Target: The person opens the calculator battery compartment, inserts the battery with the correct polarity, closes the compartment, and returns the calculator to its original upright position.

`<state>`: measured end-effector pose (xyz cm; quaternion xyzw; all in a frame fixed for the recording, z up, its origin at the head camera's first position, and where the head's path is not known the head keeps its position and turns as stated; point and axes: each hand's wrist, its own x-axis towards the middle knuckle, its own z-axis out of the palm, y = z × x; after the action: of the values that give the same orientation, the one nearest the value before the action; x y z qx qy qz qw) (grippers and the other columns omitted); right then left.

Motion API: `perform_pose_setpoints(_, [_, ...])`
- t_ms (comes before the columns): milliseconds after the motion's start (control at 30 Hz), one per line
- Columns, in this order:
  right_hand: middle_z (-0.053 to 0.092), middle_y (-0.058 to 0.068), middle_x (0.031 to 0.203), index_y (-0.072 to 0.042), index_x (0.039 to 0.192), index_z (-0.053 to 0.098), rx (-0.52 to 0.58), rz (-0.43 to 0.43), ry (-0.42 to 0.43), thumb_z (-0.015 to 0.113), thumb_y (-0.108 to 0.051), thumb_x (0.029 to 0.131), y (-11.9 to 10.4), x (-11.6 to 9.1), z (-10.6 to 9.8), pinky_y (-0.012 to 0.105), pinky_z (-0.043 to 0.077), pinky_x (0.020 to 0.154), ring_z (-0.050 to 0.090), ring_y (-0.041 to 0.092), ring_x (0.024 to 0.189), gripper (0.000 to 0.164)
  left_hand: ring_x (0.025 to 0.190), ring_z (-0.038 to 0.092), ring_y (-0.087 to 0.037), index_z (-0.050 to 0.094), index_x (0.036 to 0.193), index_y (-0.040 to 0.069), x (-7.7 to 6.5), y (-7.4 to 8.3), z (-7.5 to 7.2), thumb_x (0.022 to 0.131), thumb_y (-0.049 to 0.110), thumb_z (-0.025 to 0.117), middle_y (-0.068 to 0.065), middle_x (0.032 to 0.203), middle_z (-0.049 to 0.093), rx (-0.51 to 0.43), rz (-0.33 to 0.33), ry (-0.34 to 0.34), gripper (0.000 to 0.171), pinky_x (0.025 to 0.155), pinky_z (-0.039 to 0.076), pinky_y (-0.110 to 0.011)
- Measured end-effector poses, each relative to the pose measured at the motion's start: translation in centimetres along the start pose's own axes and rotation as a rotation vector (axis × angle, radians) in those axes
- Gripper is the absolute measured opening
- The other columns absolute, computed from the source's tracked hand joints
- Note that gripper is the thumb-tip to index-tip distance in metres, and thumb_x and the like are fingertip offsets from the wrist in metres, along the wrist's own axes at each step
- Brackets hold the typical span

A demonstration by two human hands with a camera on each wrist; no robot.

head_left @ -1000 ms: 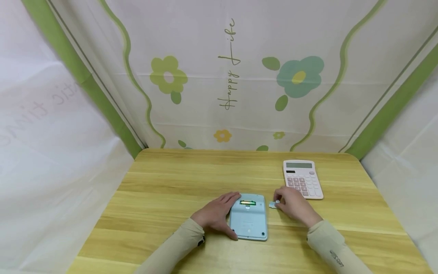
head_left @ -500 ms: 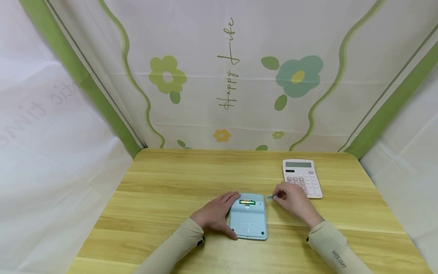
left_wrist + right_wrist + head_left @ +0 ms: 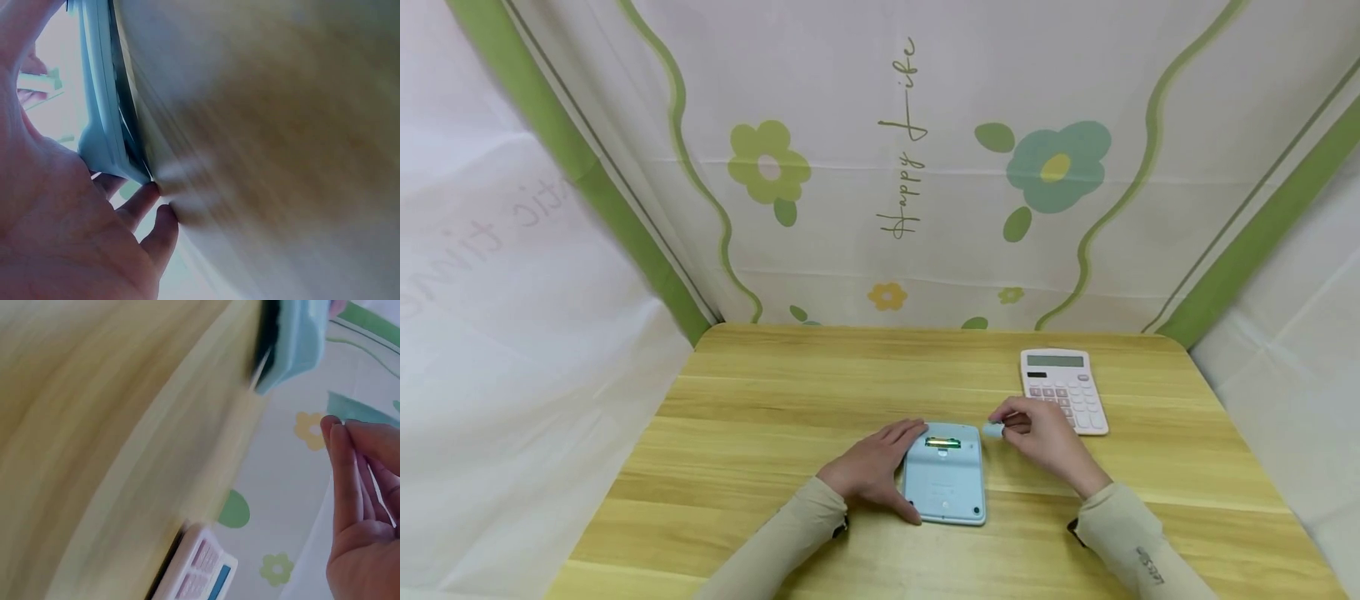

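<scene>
A light blue calculator [image 3: 946, 485] lies face down on the table, its battery compartment [image 3: 943, 443] uncovered and showing metal and green inside. My left hand [image 3: 872, 472] holds it by the left side, fingers at the far corner and thumb at the near one. In the left wrist view, bent fingertips [image 3: 149, 189] sit at the edge of the calculator's casing [image 3: 103, 134]. Between thumb and fingertips my right hand [image 3: 1041, 433] pinches a small light blue battery cover [image 3: 992, 430], just right of the calculator. The right wrist view shows this cover [image 3: 361, 411] as a thin tilted piece.
A pink calculator [image 3: 1062, 385] lies face up behind my right hand, which overlaps its lower left part. The wooden table [image 3: 820, 375] ends at a white curtain [image 3: 850, 208] with flower prints. More white cloth hangs at both sides.
My right hand has raised the battery cover slightly and moved it away from me and a bit left, turning it in the fingers. The left hand and blue calculator have stayed in place.
</scene>
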<state>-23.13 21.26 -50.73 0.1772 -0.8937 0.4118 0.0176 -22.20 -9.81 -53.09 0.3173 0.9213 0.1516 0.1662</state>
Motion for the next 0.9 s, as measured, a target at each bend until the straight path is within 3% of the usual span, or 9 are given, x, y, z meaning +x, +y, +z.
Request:
perform_pose_setpoints(167, [0.079,0.011,0.105,-0.009,0.098,0.076,0.170,-0.001,-0.032,0.066,0.016,0.085,-0.4,0.0,-0.4,0.020,0.062,0.077,0.076,0.016,0.092,0.030,0.159,0.024,-0.019,0.017,0.167,0.023,0.0,0.0,-0.1,0.066,0.074,0.085,0.004,0.173,0.020,0.008,0.006,0.002,0.132,0.126,0.033,-0.041])
perform_pose_setpoints(333, [0.079,0.015,0.109,-0.005,0.100,0.076,0.292,0.034,-0.082,0.069,0.012,0.089,-0.7,0.0,-0.8,0.021,0.062,0.078,0.076,0.013,0.093,0.021,0.159,0.023,-0.020,0.016,0.167,0.023,0.0,-0.1,0.0,0.066,0.075,0.084,0.004,0.174,0.020,0.004,0.008,0.001,0.133,0.126,0.033,-0.041])
perform_pose_setpoints(467, [0.078,0.014,0.107,-0.003,0.102,0.077,0.300,0.040,-0.093,0.075,0.003,0.090,-0.6,0.0,-0.7,0.022,0.062,0.078,0.074,0.009,0.089,0.013,0.159,0.023,-0.020,0.016,0.167,0.023,0.0,-0.1,0.1,0.067,0.075,0.083,0.004,0.174,0.019,-0.003,0.012,-0.002,0.132,0.126,0.033,-0.042])
perform_pose_setpoints(667, [0.075,0.002,0.089,-0.014,0.098,0.083,0.264,0.003,-0.048,0.086,-0.017,0.085,-0.7,0.1,-0.4,0.024,0.059,0.066,0.068,0.010,0.076,0.015,0.159,0.023,-0.019,0.016,0.167,0.023,0.0,-0.2,0.1,0.066,0.075,0.084,0.005,0.173,0.019,-0.012,0.003,-0.001,0.132,0.126,0.034,-0.042])
perform_pose_setpoints(800, [0.073,0.002,0.086,-0.013,0.101,0.084,0.289,0.006,-0.007,0.087,-0.018,0.083,-0.8,0.2,-0.2,0.024,0.054,0.059,0.063,0.011,0.071,0.019,0.159,0.023,-0.019,0.016,0.167,0.023,0.0,-0.1,0.0,0.066,0.074,0.085,0.004,0.173,0.020,-0.006,0.002,0.002,0.133,0.126,0.033,-0.042])
perform_pose_setpoints(900, [0.074,0.004,0.092,-0.012,0.102,0.084,0.290,0.013,0.013,0.088,-0.018,0.083,-1.1,0.2,0.1,0.023,0.057,0.064,0.065,0.009,0.077,0.020,0.159,0.023,-0.019,0.017,0.167,0.023,0.0,0.0,0.0,0.065,0.074,0.085,0.004,0.173,0.020,0.001,0.004,0.004,0.133,0.126,0.033,-0.041])
